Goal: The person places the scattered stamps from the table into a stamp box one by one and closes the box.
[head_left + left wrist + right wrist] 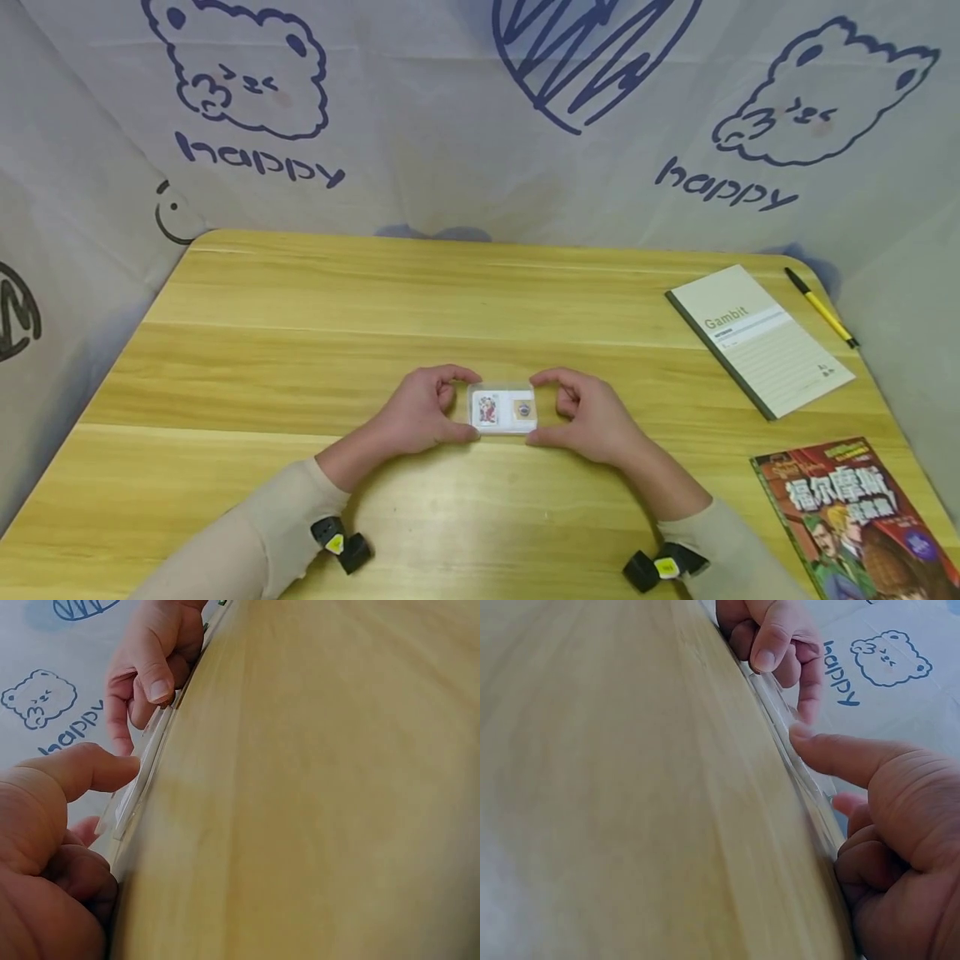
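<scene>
A small clear plastic case [506, 410] lies near the middle of the table. Inside it, on white, are a small colourful figure picture at left, like a playing card, and a tan patch with a dark round mark at right. My left hand [423, 412] pinches the case's left end between thumb and index finger, the other fingers curled under. The right hand [592, 417] grips the opposite end the same way. In the left wrist view the case [142, 776] appears edge-on, low against the tabletop. The right wrist view also shows its thin side [780, 720] between both thumbs.
At the right of the wooden table [300, 308] lies a "Gambit" notebook [761, 342], with a yellow and black pen [821, 307] beyond it. A colourful comic-style book [855, 517] is at the front right. White cloth with bear drawings [420, 150] hangs behind the table.
</scene>
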The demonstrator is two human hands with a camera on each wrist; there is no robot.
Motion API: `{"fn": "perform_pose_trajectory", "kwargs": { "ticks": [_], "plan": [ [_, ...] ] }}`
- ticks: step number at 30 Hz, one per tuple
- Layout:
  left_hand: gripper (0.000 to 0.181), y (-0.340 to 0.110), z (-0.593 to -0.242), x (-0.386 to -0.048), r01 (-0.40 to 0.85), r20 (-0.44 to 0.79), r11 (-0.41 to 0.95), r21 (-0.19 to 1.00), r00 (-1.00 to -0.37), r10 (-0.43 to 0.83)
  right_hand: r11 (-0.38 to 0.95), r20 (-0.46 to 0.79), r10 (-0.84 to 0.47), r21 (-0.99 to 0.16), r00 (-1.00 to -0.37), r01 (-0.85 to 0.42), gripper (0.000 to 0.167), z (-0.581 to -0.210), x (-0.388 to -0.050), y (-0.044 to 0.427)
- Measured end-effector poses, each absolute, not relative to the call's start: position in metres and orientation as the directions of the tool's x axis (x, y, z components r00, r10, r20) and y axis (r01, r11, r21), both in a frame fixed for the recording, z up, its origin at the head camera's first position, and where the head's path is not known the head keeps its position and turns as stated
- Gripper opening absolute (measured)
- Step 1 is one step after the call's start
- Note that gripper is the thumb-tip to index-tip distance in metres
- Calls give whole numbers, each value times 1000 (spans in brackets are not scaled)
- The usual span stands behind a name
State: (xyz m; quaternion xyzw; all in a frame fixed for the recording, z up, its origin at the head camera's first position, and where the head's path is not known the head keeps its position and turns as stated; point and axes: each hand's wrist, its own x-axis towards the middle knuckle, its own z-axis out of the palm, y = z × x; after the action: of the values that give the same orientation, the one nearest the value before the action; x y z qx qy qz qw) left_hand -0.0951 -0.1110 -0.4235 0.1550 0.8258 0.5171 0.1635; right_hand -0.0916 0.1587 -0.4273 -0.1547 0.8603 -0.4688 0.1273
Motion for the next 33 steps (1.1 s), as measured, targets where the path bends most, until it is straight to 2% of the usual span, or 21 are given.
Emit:
{"fn": "perform_pose_trajectory", "kwargs": {
  "ticks": [7, 33],
  "plan": [
    [61, -110, -422, -97, 92, -131, 435, 896, -881, 455, 508, -58, -387, -846, -920, -160, 56, -426, -90, 160],
    [60, -107, -425, -101, 84, -187, 493, 866, -860, 474, 550, -120, -392, -825, -912, -128, 53, -426, -93, 154]
  ]
}}
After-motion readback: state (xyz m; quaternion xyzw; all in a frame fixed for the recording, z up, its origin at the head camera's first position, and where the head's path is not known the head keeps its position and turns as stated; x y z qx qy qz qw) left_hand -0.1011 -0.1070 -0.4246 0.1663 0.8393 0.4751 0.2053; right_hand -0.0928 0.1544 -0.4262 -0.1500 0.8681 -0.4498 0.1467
